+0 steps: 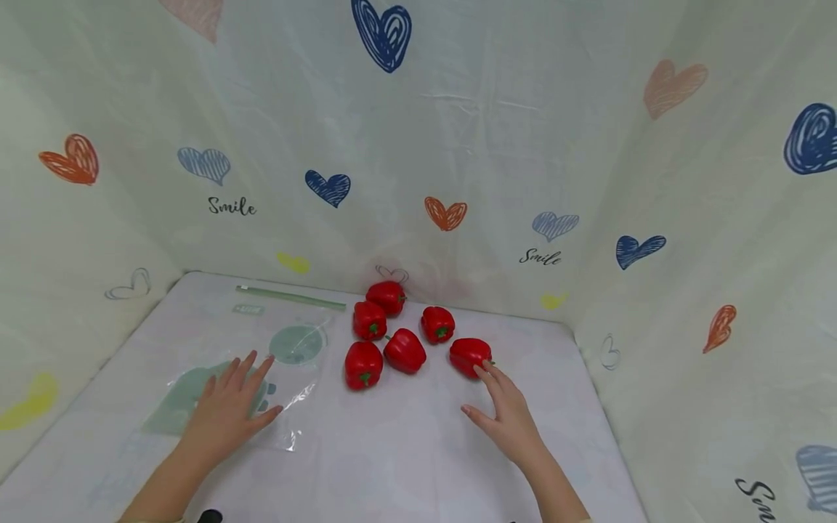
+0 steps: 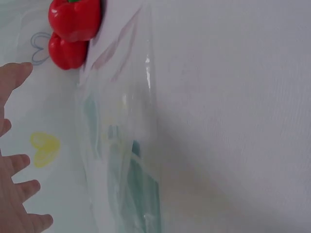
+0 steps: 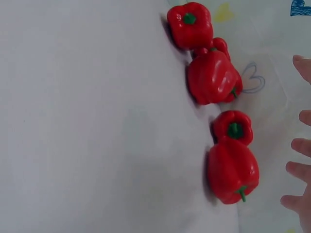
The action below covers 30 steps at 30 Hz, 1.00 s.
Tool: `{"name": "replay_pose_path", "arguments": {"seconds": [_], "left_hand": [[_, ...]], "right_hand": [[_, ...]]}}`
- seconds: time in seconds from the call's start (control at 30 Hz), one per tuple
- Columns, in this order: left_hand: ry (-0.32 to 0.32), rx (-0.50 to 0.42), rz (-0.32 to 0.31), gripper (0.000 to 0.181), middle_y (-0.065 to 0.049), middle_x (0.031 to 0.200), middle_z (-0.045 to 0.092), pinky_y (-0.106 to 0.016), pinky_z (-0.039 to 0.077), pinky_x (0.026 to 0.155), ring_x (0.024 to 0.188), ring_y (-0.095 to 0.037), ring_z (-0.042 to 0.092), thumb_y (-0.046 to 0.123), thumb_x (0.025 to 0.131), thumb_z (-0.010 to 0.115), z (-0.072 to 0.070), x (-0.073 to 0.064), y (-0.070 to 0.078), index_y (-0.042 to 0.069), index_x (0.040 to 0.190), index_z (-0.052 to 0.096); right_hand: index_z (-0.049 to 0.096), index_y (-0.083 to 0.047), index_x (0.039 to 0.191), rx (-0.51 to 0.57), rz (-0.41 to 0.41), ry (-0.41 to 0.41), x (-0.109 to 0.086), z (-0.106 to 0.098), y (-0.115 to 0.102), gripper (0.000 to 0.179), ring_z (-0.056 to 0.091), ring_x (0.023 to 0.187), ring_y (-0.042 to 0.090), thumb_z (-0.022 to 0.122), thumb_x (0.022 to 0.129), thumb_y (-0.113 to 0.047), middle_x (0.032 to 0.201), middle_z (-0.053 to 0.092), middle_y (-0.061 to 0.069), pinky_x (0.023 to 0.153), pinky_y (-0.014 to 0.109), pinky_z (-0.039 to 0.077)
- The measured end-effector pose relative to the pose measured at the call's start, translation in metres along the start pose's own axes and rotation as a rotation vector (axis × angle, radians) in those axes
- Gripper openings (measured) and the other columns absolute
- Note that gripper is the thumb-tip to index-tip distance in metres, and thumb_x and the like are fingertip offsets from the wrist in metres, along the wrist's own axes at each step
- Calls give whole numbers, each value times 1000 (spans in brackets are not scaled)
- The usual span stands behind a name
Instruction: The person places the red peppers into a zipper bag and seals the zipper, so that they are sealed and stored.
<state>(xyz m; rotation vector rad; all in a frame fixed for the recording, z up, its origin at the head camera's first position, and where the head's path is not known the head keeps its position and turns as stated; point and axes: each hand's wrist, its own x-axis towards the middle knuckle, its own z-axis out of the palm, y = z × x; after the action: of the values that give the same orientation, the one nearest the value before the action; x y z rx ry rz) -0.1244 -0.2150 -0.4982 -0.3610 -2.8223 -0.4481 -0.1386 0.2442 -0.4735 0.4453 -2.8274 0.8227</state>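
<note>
Several red bell peppers with green stems lie in a loose group at the middle back of the table. The rightmost bell pepper (image 1: pixel 469 357) lies a little apart, and the right hand (image 1: pixel 510 418) is close by it, fingertips overlapping its lower edge in the head view. In the right wrist view that hand's fingers (image 3: pixel 301 170) are spread, with a gap to the pepper (image 3: pixel 232 171). On the left, the left hand (image 1: pixel 225 414) spreads its fingers over a clear plastic bag (image 1: pixel 297 396) with a pale green print. Nothing is held in either hand.
A pale green strip (image 1: pixel 290 296) lies along the table's back left, behind the bag. White sheeting (image 1: pixel 484 145) printed with hearts and "Smile" stands behind and at both sides of the white table (image 1: pixel 392 457).
</note>
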Motion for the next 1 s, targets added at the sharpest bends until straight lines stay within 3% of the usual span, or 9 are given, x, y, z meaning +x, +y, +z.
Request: {"name": "replay_pose_path", "arguments": {"seconds": [0.33,0.53,0.67,0.83,1.0], "left_hand": [[4,-66,-16,91,-30,139,41,-73,34,92,124,-53,39,36,71,83,23,4,13,0,142,40],[0,-109,-33,94,-31,137,43,-68,39,92,123,-52,42,35,69,86,31,4,20,0,143,40],[-3,-153,-40,91,-32,136,45,-65,41,93,123,-51,42,31,68,86,35,4,24,-1,141,42],[-49,-142,-64,83,-30,135,47,-63,42,94,122,-50,44,30,68,87,42,6,28,-1,136,50],[-147,-97,-110,82,-29,134,48,-65,41,92,121,-50,44,35,66,87,54,8,29,2,134,54]], "right_hand": [[48,-16,143,204,43,-22,11,27,-25,69,41,133,25,76,83,-33,145,45,3,99,56,44],[49,-20,141,321,30,-85,18,43,-38,59,40,133,27,70,88,-34,143,46,3,102,57,40],[51,-14,140,385,11,-127,22,53,-47,56,41,133,26,69,90,-31,141,48,2,104,55,39],[53,-15,139,434,49,-211,27,64,-58,55,42,131,24,68,90,-34,139,50,-1,103,55,40],[54,-16,138,459,107,-315,29,73,-69,55,48,125,24,69,89,-36,132,56,-5,100,54,43]]}}
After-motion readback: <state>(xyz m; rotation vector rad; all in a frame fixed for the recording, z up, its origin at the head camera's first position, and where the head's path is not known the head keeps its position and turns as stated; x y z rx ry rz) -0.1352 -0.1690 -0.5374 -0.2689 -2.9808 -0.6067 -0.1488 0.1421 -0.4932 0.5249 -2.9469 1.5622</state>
